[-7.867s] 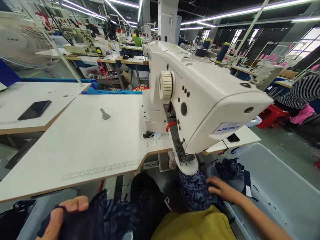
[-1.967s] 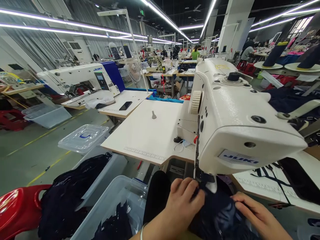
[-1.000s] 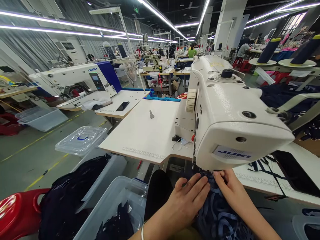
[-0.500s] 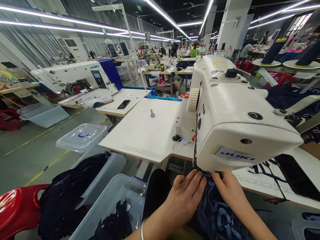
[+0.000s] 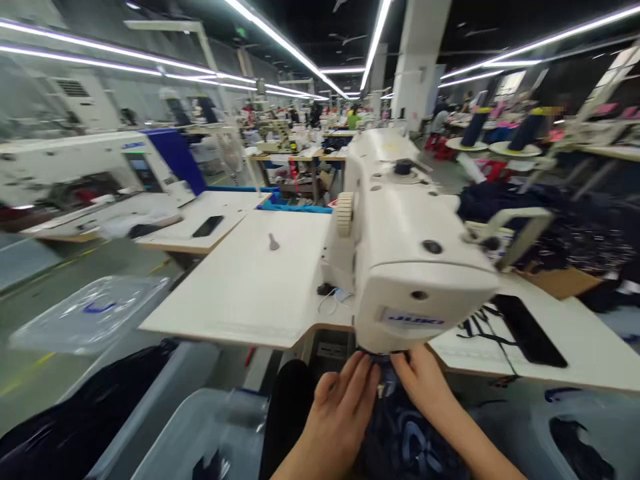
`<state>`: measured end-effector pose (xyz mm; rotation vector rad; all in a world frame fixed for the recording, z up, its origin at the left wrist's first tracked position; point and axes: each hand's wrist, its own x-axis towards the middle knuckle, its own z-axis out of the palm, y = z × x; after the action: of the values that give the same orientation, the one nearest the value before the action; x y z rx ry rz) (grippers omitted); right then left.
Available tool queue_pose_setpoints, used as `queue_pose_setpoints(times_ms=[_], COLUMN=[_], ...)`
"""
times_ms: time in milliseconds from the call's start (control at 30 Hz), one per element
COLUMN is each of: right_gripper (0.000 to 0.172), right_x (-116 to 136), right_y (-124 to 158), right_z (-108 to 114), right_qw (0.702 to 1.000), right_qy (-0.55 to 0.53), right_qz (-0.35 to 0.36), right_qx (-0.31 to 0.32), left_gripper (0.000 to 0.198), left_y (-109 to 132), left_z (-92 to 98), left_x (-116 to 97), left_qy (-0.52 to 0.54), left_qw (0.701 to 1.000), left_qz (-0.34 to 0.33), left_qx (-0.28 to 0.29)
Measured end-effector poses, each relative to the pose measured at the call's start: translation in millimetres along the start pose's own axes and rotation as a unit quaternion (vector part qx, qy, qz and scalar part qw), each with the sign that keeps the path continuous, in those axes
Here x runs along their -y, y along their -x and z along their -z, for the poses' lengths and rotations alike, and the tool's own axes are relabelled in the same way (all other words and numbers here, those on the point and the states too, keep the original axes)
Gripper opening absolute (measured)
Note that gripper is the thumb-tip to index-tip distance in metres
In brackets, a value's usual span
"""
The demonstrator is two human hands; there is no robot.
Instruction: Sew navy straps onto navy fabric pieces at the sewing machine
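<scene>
Dark blue patterned fabric (image 5: 413,433) hangs below the head of a white sewing machine (image 5: 415,267), its upper edge under the machine. My left hand (image 5: 345,407) lies on the left side of this fabric, fingers pressed together and pointing up toward the needle area. On the other side, my right hand (image 5: 425,377) grips the fabric's upper right edge, its fingertips partly hidden beneath the machine head. The needle and presser foot cannot be seen.
Left of the machine, a white table (image 5: 240,280) bears a small grey piece (image 5: 273,242). A black phone (image 5: 530,330) and dark straps (image 5: 483,327) lie on the right. Plastic bins (image 5: 205,427) with dark fabric stand low on the left.
The view has turned to the right, so the machine and both hands appear further left. Both hands keep their places on the fabric at the machine head.
</scene>
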<state>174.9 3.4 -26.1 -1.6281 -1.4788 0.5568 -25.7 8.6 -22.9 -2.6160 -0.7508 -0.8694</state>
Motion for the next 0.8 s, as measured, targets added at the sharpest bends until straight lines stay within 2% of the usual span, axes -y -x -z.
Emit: queue_pose_setpoints(times_ms=[100, 167, 267, 333, 433, 700, 800], right_gripper=[0.02, 0.019, 0.023, 0.026, 0.028, 0.034, 0.031], right_x=[9, 11, 2, -12, -41, -122, -142], right_y=[-2, -2, 1, 3, 3, 6, 5], right_z=[4, 8, 17, 26, 45, 126, 132], right_qw=[1.0, 1.0, 1.0, 0.999, 0.997, 0.972, 0.97], right_qy=[-0.008, -0.015, -0.024, -0.025, -0.016, 0.054, 0.081], right_qz=[0.008, 0.002, -0.017, -0.034, -0.069, -0.183, -0.169], right_qx=[0.0, 0.0, -0.006, -0.019, -0.042, -0.136, -0.155], left_gripper=[0.045, 0.053, 0.065, 0.069, 0.063, 0.048, 0.043], left_y=[4, 6, 9, 9, 6, -3, -6], left_z=[-9.2, -13.7, -14.5, -12.5, -9.8, -9.2, -8.1], left_x=[4, 8, 12, 12, 11, 7, 6], left_qy=[0.051, 0.061, 0.017, -0.014, -0.013, 0.046, 0.043], left_qw=[0.998, 0.997, 0.999, 0.999, 0.999, 0.999, 0.999], left_qz=[0.031, 0.036, 0.027, 0.017, 0.01, 0.015, 0.006], left_qx=[-0.029, -0.012, 0.025, 0.043, 0.049, 0.002, -0.004])
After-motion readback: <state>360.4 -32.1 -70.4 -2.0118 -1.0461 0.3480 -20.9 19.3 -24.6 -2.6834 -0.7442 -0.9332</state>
